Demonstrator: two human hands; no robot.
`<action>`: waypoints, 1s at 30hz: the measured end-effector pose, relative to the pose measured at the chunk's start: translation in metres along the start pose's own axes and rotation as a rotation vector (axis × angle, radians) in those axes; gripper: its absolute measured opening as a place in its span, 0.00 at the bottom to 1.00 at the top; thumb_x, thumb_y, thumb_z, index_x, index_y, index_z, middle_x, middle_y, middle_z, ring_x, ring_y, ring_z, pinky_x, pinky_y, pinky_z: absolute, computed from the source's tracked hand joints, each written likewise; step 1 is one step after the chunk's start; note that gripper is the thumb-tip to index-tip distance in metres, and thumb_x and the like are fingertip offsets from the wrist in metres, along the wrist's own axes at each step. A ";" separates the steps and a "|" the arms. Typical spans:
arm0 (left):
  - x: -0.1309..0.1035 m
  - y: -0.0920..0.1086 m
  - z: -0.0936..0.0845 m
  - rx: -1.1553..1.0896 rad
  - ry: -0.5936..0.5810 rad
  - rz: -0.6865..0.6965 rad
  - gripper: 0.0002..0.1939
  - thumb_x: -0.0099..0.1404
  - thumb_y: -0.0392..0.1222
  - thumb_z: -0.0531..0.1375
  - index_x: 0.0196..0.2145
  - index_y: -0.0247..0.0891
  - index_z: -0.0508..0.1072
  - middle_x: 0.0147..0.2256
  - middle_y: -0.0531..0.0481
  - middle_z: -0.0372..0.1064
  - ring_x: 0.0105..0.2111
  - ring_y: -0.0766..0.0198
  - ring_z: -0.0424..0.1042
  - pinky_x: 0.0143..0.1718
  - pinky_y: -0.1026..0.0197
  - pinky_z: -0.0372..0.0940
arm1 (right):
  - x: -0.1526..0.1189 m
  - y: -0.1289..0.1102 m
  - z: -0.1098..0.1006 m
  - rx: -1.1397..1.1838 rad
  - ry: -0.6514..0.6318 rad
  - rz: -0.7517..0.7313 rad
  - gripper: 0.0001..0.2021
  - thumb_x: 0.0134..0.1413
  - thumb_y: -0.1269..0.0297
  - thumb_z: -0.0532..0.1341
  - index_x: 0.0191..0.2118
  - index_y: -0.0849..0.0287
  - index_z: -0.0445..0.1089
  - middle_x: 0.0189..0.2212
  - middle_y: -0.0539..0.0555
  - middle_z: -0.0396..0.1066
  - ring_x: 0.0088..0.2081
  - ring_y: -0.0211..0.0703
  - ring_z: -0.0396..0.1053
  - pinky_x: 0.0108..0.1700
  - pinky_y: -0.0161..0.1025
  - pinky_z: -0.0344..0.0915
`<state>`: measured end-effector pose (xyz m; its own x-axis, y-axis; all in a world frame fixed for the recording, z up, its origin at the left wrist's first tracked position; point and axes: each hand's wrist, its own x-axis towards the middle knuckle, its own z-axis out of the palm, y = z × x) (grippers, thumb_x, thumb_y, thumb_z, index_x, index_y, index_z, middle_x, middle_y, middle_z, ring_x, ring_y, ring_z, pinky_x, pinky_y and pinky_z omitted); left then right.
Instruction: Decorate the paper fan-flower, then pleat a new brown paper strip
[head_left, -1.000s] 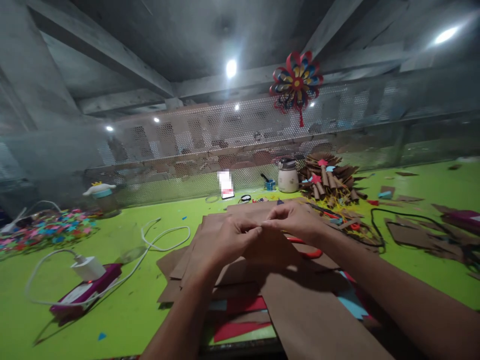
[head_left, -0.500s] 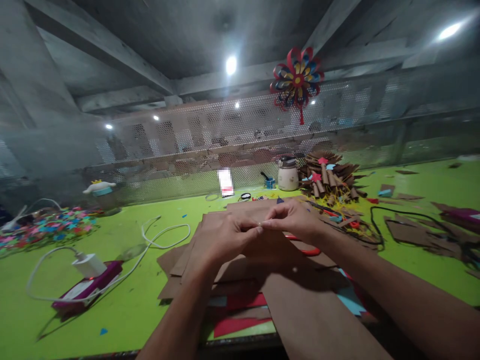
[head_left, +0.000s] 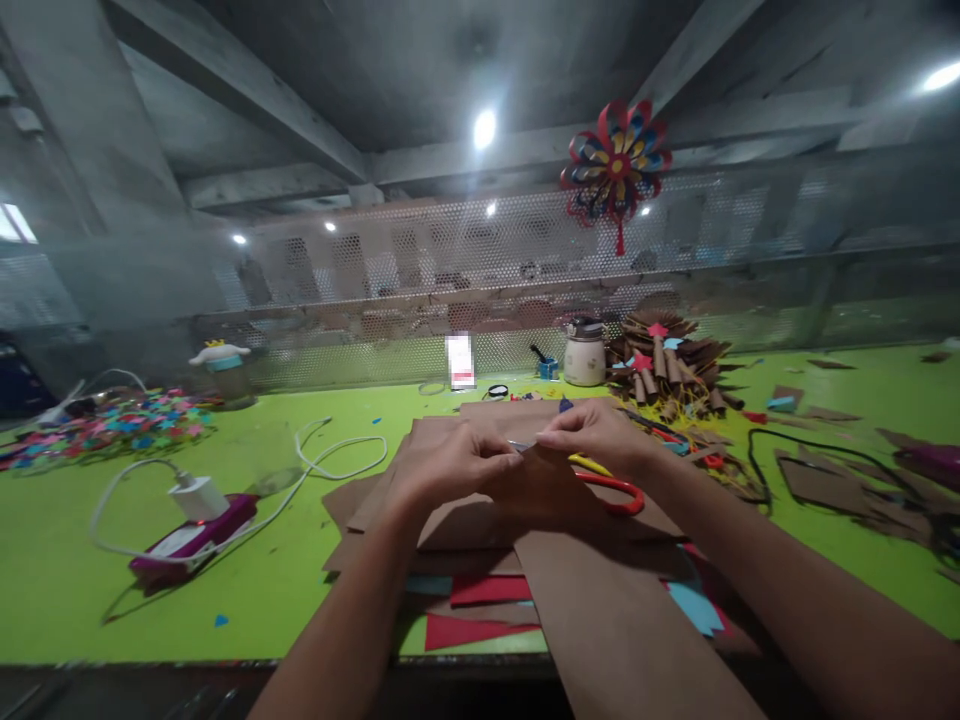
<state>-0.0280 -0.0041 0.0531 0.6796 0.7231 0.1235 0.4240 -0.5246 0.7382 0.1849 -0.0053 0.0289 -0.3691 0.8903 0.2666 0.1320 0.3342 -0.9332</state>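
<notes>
My left hand [head_left: 461, 465] is closed in a pinch, with a small thin shiny piece [head_left: 517, 446] showing at its fingertips. What that piece is, I cannot make out. Just to the right, my right hand [head_left: 596, 437] also pinches with thumb and forefinger; what is between them is too small to tell. A long strip of brown kraft paper [head_left: 622, 620] runs from beneath both hands toward me. More brown paper sheets [head_left: 367, 505] are stacked under the hands. Scissors with red handles [head_left: 619, 492] lie partly hidden below my right hand.
Red paper pieces [head_left: 487, 590] lie at the table's front edge. A purple power strip [head_left: 191, 545] with a white charger [head_left: 199, 497] and cable is on the left. Behind stand a white jar [head_left: 585, 358] and a pile of brown paper rolls [head_left: 667, 365]. Colourful paper stars [head_left: 142, 425] lie far left.
The fingertips of my two hands have drawn slightly apart, and more of the shiny piece shows at the left fingers. The view has shifted a little to the left.
</notes>
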 end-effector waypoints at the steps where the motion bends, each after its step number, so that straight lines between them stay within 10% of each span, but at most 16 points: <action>1: 0.000 -0.001 -0.001 0.006 0.006 0.013 0.13 0.59 0.44 0.56 0.23 0.33 0.71 0.17 0.57 0.54 0.19 0.73 0.50 0.20 0.69 0.46 | 0.001 0.001 -0.001 0.012 0.012 -0.003 0.16 0.41 0.54 0.65 0.21 0.65 0.72 0.17 0.49 0.65 0.21 0.33 0.59 0.27 0.34 0.56; 15: 0.014 -0.020 0.002 0.111 0.074 0.000 0.16 0.60 0.48 0.56 0.22 0.34 0.71 0.20 0.53 0.64 0.23 0.70 0.59 0.25 0.67 0.53 | 0.004 -0.004 -0.007 -0.423 0.035 -0.104 0.15 0.45 0.54 0.62 0.31 0.62 0.76 0.27 0.53 0.73 0.30 0.39 0.66 0.30 0.33 0.60; 30: 0.020 -0.047 0.012 -0.492 0.084 -0.092 0.15 0.53 0.49 0.63 0.22 0.33 0.69 0.21 0.54 0.59 0.23 0.69 0.61 0.31 0.62 0.62 | 0.014 0.037 -0.028 -0.256 0.059 0.021 0.20 0.43 0.49 0.62 0.29 0.65 0.75 0.20 0.49 0.66 0.23 0.34 0.58 0.25 0.32 0.52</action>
<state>-0.0273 0.0295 0.0132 0.5935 0.8008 0.0810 0.1343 -0.1978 0.9710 0.2103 0.0285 0.0049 -0.3107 0.9119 0.2681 0.3709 0.3760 -0.8492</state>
